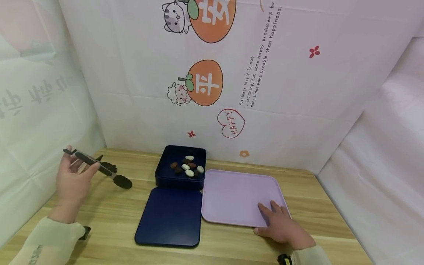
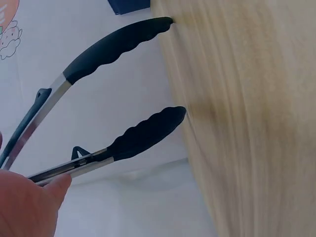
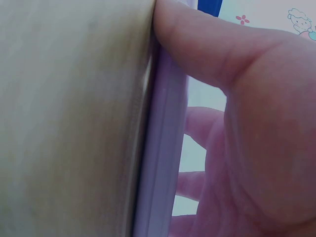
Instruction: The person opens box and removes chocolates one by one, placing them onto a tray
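My left hand (image 1: 73, 180) grips a pair of black and metal tongs (image 1: 96, 165) above the left part of the table. In the left wrist view the tongs' two scalloped heads stand apart, with nothing between them. My right hand (image 1: 279, 225) rests at the near right corner of a light purple tray (image 1: 232, 198), its fingers spread over the surface and the thumb by the near edge. Left of the tray stands a dark blue box (image 1: 180, 183) holding several white and brown pebble-like pieces (image 1: 189, 173). A flat dark blue lid (image 1: 169, 217) lies just in front of the box.
Everything stands on a wood-grain table (image 1: 228, 244). A white printed cloth (image 1: 281, 121) hangs behind the table's back edge, and more white cloth (image 1: 391, 158) bounds the sides.
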A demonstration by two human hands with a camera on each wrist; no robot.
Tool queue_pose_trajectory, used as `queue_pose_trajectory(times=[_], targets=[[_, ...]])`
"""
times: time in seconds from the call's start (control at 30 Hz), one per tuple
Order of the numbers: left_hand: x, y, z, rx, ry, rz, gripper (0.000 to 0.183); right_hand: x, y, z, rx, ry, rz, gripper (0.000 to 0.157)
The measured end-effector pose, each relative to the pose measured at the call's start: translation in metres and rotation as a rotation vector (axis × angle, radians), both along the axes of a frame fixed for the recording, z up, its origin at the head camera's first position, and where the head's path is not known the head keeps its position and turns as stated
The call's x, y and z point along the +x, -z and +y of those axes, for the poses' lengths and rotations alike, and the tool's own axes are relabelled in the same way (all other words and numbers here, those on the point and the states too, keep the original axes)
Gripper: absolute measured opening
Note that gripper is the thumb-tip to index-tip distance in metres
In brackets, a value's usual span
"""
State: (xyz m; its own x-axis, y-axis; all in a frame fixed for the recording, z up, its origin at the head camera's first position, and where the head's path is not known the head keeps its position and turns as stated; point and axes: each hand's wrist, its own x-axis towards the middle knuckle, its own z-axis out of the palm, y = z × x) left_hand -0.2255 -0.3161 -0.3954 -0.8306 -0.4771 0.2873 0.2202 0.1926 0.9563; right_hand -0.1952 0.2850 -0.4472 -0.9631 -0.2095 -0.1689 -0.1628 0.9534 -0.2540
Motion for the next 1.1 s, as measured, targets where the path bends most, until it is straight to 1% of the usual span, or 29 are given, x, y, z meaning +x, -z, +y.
queue_pose_trajectory(times=[0.1, 0.2, 0.27, 0.37, 0.57, 0.6, 0.67, 0.73, 0.87, 0.9, 0.97, 1.07, 1.1], targets=[[-0.001, 0.003, -0.001, -0.066, 0.008, -0.012, 0.094, 0.0, 0.0, -0.001, 0.003, 0.001, 0.002, 0.096], [0.0, 0.004, 0.0, -0.159, -0.03, -0.045, 0.091, 0.0, 0.001, -0.001, 0.013, 0.007, 0.003, 0.096], [0.0, 0.004, 0.0, -0.196, -0.044, -0.053, 0.09, -0.001, 0.001, -0.001, 0.016, 0.01, -0.005, 0.096], [0.0, 0.004, 0.001, -0.198, -0.049, -0.042, 0.088, -0.002, 0.001, -0.001, 0.023, 0.017, -0.013, 0.097], [-0.003, 0.0, 0.003, -0.163, -0.048, -0.013, 0.085, -0.002, 0.001, -0.001, 0.019, 0.014, -0.013, 0.097], [-0.003, -0.001, 0.004, -0.151, -0.051, -0.01, 0.085, -0.001, 0.001, -0.001, 0.017, 0.013, -0.013, 0.097], [-0.003, -0.004, 0.005, -0.097, -0.05, 0.01, 0.084, -0.001, 0.0, -0.001, 0.013, 0.011, -0.012, 0.096], [-0.004, -0.008, 0.006, -0.069, -0.062, 0.016, 0.083, 0.0, 0.0, -0.001, 0.006, 0.009, -0.012, 0.096], [-0.005, -0.017, 0.008, -0.012, -0.092, 0.023, 0.07, 0.0, -0.002, -0.001, -0.005, 0.008, -0.016, 0.095], [-0.005, -0.019, 0.009, 0.021, -0.096, 0.034, 0.066, 0.001, -0.002, -0.002, -0.007, 0.008, -0.017, 0.095], [-0.006, -0.022, 0.01, 0.133, -0.088, 0.082, 0.061, 0.001, -0.002, -0.002, -0.007, 0.008, -0.019, 0.095], [-0.008, -0.027, 0.013, 0.31, -0.061, 0.171, 0.063, 0.0, -0.002, -0.002, -0.004, 0.007, -0.021, 0.095], [-0.009, -0.029, 0.014, 0.35, -0.05, 0.194, 0.063, 0.0, -0.002, -0.002, -0.004, 0.009, -0.022, 0.095]])
